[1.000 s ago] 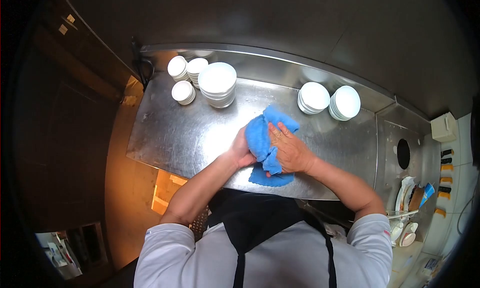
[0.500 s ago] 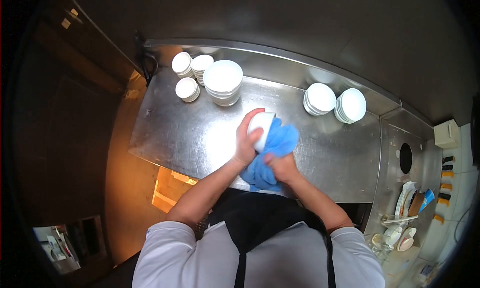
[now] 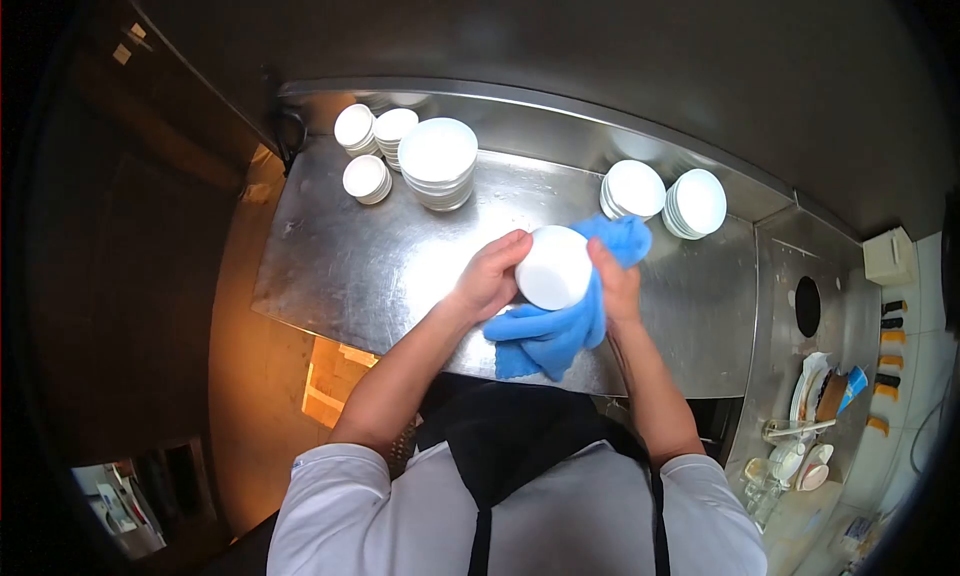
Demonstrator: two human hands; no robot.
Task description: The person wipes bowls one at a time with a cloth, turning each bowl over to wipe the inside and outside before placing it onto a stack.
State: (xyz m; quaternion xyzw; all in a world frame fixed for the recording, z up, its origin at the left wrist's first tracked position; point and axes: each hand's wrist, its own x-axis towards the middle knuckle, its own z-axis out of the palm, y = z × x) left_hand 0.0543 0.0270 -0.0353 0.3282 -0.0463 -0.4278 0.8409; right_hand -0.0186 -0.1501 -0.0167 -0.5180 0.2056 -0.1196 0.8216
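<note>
A white bowl (image 3: 555,269) is held between my two hands above the steel counter, its rounded outside facing up toward me. My left hand (image 3: 494,273) grips the bowl's left side, with the thumb along its upper edge. On the other side my right hand (image 3: 617,281) is closed on a blue cloth (image 3: 560,333) and presses it against the bowl. Part of the cloth sticks out beyond the right hand, and the rest hangs below the bowl toward the counter's front edge. The fingers beneath the bowl are hidden.
On the steel counter (image 3: 340,266), a tall stack of white bowls (image 3: 438,161) and several stacks of small white dishes (image 3: 367,179) stand at the back left. Two bowl stacks (image 3: 694,204) stand at the back right. Farther right are a round dark hole (image 3: 807,307) and assorted dishes (image 3: 815,468).
The bowl has turned from its side to show its outside. My right hand has moved up and right, carrying part of the cloth to the bowl's right side.
</note>
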